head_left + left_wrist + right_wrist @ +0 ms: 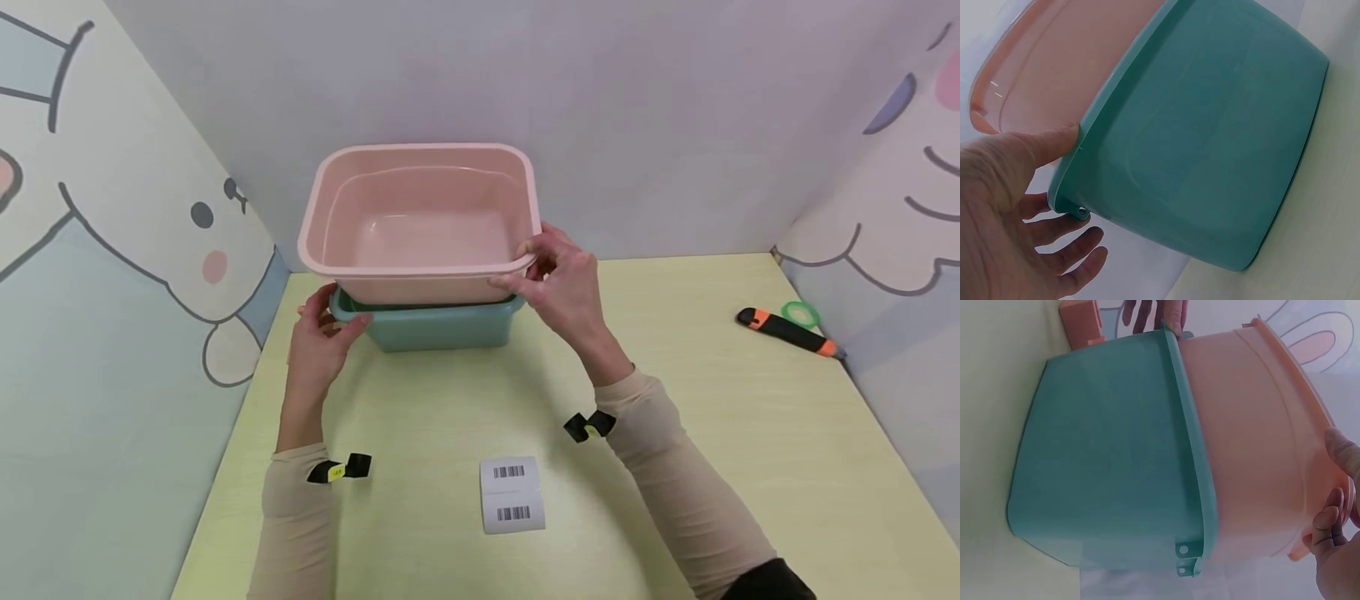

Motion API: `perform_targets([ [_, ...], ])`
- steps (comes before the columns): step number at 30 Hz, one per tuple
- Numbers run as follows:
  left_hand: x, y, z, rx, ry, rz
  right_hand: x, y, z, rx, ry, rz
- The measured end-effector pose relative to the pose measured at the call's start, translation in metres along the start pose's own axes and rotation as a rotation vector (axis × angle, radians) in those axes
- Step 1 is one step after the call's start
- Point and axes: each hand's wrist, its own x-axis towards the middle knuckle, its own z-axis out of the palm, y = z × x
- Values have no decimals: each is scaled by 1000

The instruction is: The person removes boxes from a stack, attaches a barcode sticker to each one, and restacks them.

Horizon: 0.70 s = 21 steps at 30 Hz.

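Beige sleeves [686,467] are closest to the camera here, so yeah, we're looking down someone's arms at a pair of nested tubs. Pink tub [420,221] is up top, its lower part sitting inside the teal tub [442,327], with most of its side poking up above the teal rim. Teal one looks to be standing on the worktop [675,375].

Hands are apart, each one busy: the left hand [318,346] has the teal rim gripped at its left corner, thumb on the lip and fingers round behind, while the right hand [566,287] pinches the pink rim at the near right corner.

Progress-wise I'd call it halfway: neither fully nested nor fully separated, and honestly I can't tell from this which way it's going. Either way the last bit of the lift or the drop is left.

Further out, a barcode sheet [512,494] lies flat nearer the person, touched by neither hand, and a utility knife [789,332] sits way off right beside a green tape roll [800,314].
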Motion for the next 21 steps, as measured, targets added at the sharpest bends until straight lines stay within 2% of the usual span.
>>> perform_targets([
  [9,-1,3,-1,29,-5,-4,0,-7,-14,4,32,-9],
  [21,-1,0,-1,49,13,-41,-3,-2,-47,15,108,0],
])
